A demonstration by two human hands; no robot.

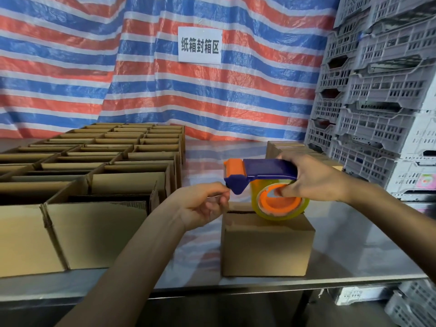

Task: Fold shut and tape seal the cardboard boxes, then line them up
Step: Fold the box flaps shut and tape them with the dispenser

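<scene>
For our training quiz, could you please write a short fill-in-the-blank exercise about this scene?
The right hand grips the tape dispenser, whose core is ____.
The left hand pinches at the front of the ____.
The open boxes stand ____ of the closed box.
The stacked crates are ____.
Missing words: orange; dispenser; left; grey.

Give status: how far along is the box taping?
Done: a row of closed boxes stands back right, and the front box is folded shut. In hand: the right hand grips the tape dispenser over it; the left hand pinches at the dispenser's nose, likely the tape end. Left: taping this box, plus the many open boxes at left.
</scene>
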